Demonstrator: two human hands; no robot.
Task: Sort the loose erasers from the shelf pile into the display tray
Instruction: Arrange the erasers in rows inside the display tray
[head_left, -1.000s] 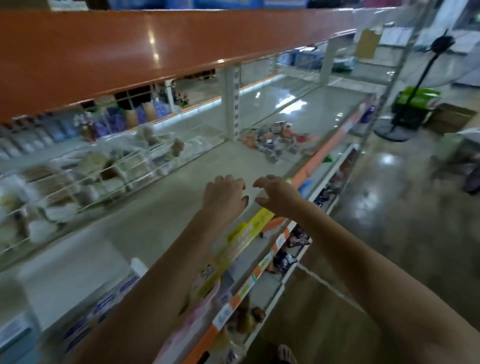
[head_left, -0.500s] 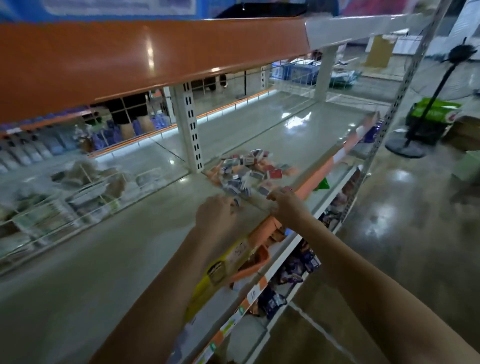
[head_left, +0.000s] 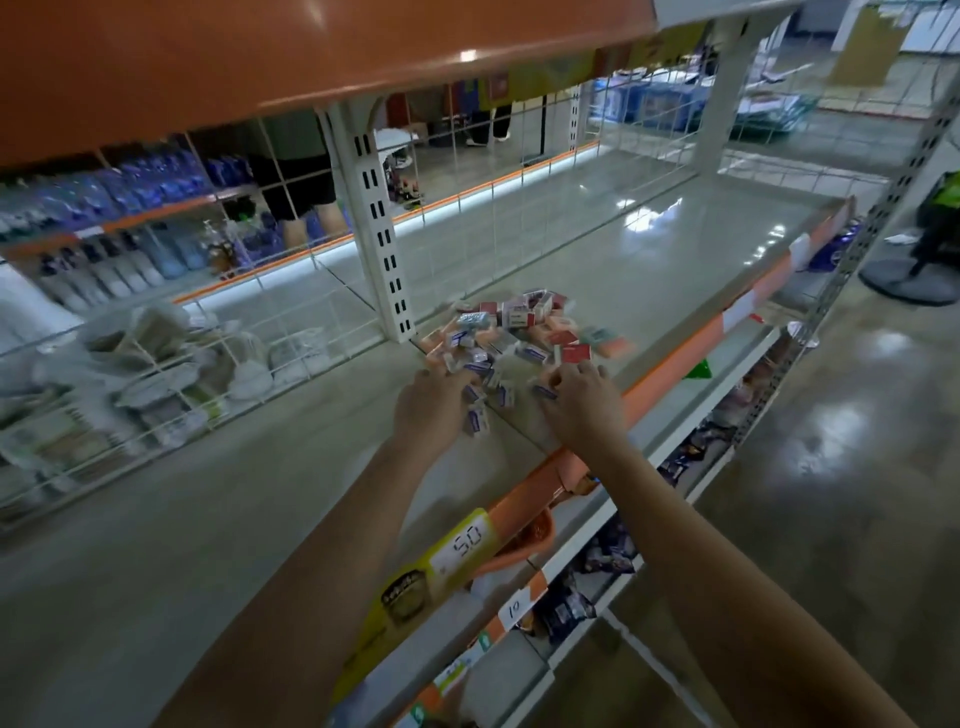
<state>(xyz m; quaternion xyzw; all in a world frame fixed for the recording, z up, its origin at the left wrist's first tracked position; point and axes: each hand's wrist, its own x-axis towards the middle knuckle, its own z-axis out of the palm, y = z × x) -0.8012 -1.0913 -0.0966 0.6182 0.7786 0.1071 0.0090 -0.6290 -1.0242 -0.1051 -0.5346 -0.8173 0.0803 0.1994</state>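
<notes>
Your risk starts closest to you: just behind your right wrist the shelf ends at its orange front lip, with the lower shelves and the floor beneath. A sideways sweep or hurried scoop could knock small erasers toward that lip and over it, I'd judge. The loose erasers between your hands look easy to scatter too, since the pile of erasers lies heaped, not stacked. No display tray can be picked out with certainty here; the wire baskets well off to your left hand's side are the nearest candidates, so a handful would have a long way to travel, with a chance of drops on the way.

Your left hand lies on the near edge of the pile, its fingers reaching into the erasers, and one eraser sits against its inner side. Seen from the back, I cannot tell whether those fingers grasp anything. Your right hand rests on the pile's near right edge, fingers curled, and appears to pinch a small eraser at its fingertips.

Beyond both hands the heap spreads toward the white upright post, which stands just past your left hand.
</notes>
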